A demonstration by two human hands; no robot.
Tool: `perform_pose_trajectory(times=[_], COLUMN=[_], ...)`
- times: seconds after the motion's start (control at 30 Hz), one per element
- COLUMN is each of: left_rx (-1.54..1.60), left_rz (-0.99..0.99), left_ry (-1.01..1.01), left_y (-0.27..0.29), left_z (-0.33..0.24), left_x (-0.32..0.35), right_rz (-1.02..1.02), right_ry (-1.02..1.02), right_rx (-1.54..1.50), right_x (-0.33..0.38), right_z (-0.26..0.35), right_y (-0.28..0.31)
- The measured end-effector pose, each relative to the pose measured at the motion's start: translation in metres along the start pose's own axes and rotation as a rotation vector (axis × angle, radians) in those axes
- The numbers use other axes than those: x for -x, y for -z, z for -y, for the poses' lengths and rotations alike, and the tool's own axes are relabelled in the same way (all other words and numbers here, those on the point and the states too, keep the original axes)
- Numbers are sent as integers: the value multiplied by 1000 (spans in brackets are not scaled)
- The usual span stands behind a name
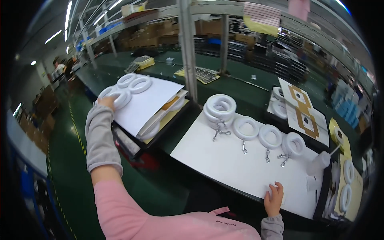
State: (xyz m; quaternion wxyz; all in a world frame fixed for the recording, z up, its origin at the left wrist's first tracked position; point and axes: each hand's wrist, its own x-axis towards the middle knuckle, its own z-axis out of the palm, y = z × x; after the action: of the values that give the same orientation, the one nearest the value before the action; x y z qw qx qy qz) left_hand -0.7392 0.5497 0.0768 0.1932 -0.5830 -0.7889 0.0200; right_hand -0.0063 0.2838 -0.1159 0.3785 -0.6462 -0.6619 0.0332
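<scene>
the right hand (274, 199), fingers loosely spread, is over the white sheet (224, 160). the left hand (106, 103) touches a white ring (128, 99) on the paper-topped stack (154, 94), finger gap impossible to tell; beyond stand a metal post (187, 52) and crowded shelves.

The white rings (236, 129) looked like smooth, glossy plastic; the snap hooks (245, 149) were shiny metal. The grey oversleeve (102, 138) was cloth (fuzzy, almost plush), the pink shirt (120, 208) matt fabric, the top sheet (140, 108) smooth paper.
</scene>
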Motion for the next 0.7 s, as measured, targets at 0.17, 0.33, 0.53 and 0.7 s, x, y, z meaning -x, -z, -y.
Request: perform_pose_trajectory(times=[0.17, 0.33, 0.53, 0.7], left_rx=[16, 671, 1981, 2741], left_rz=[68, 96, 199, 733], left_ry=[-16, 16, -303, -434], left_y=[10, 64, 103, 129], left_z=[-50, -71, -145, -303], left_x=[1, 15, 90, 181], right_rz=[-38, -80, -58, -45], right_ry=[-25, 16, 62, 50], right_rx=[85, 75, 82, 102], right_x=[-3, -2, -3, 3], right_z=[-6, -8, -5, -10], right_y=[1, 1, 2, 11])
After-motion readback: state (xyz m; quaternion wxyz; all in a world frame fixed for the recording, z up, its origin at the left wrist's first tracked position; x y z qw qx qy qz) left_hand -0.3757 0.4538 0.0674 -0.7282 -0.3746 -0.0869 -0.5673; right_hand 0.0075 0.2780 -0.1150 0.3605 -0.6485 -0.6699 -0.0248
